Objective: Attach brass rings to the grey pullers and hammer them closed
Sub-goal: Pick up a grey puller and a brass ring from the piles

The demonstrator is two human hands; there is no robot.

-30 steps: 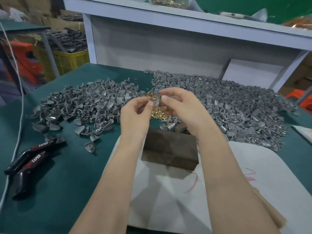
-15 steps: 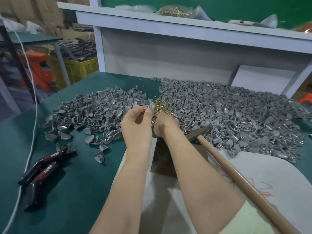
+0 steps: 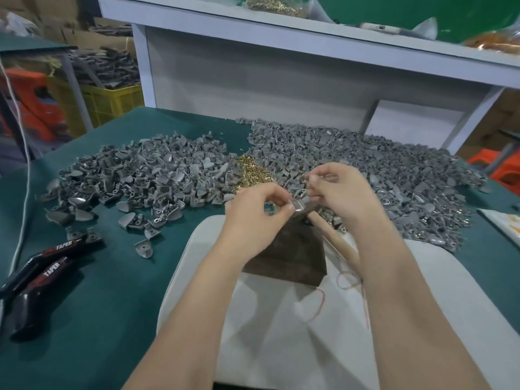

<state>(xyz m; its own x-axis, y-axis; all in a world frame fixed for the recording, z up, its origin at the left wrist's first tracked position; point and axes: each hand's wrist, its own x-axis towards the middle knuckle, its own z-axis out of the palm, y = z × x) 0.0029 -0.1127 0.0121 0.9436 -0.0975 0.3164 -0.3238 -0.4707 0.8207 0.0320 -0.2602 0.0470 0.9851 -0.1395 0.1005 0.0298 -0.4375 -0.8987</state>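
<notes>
Back from the brass rings (image 3: 250, 173), right hand (image 3: 342, 194), grip unclear, hovers just beside the grey puller (image 3: 298, 205) left hand (image 3: 253, 212) pinches.

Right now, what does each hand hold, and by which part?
The left hand pinches a grey puller by one end, thumb against forefinger. The right hand curls beside it; its hold is too blurred to tell.

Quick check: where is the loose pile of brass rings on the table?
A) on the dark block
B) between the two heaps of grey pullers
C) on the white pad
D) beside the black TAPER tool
B: the brass rings lie on the green table, in the gap between the left heap of grey pullers and the right heap, beyond the dark block.
</notes>
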